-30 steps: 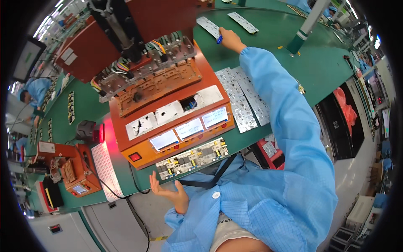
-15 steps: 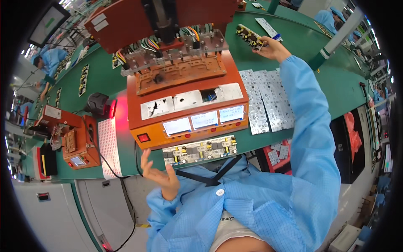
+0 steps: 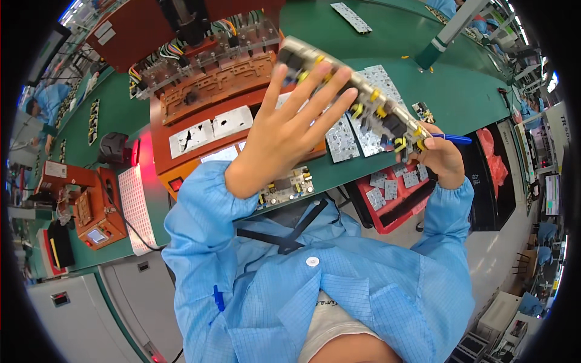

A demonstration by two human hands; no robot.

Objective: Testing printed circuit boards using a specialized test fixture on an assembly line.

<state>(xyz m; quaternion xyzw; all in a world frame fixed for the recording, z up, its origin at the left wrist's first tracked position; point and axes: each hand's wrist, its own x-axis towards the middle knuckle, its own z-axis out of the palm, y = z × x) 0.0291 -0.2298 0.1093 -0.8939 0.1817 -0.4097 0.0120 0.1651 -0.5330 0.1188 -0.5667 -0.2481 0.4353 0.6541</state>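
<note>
My right hand (image 3: 443, 158) grips the near right end of a long circuit board strip (image 3: 387, 112) set with black and yellow parts. A blue pen (image 3: 458, 139) sticks out from the same hand. The board hangs tilted above the bench, blurred by motion. My left hand (image 3: 296, 124) is spread open against its other end; whether the fingers touch it I cannot tell. Below the left hand, a second circuit board strip (image 3: 290, 189) lies along the bench's front edge, partly covered by that hand and sleeve. Flat grey board panels (image 3: 342, 142) lie under the raised board.
An orange test machine (image 3: 166, 145) with a wired upper plate stands at left centre. Beyond are a smaller orange machine (image 3: 103, 209), a black scanner (image 3: 115, 148) and a white dotted sheet (image 3: 138, 206). A red tray (image 3: 387, 227) holding small grey boards sits below the bench edge.
My right hand has brought the circuit board strip from the far right of the bench back toward me. The left hand has risen from the front edge to the board's other end.
</note>
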